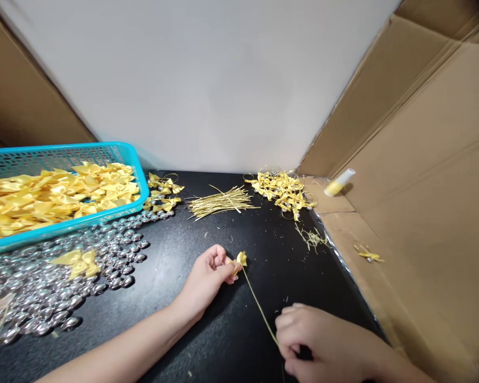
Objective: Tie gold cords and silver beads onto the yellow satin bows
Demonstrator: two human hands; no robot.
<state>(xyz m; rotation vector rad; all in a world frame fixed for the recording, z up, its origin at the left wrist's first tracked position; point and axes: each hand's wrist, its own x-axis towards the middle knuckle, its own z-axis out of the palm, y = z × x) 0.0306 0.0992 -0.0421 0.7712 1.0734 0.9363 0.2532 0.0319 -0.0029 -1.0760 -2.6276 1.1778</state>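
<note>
Over the middle of the black table, my left hand [209,274] pinches a small yellow ribbon bow [241,259] between thumb and fingers, and part of the bow is hidden by them. From the bow a thin gold cord [259,306] runs taut, down and to the right. My right hand [309,338] is closed on the cord's other part, near the front of the table. A short tail of cord hangs below that hand. Whether a bead sits at the bow cannot be made out.
A turquoise basket [141,197] of yellow bows stands at left, with silver beads [99,289] before it. Cut gold cords [221,203] lie mid-back. Finished-looking bows [281,191] pile at back right, near cord scraps [313,238] and a white-yellow tube [339,182]. Cardboard walls [431,175] flank the table.
</note>
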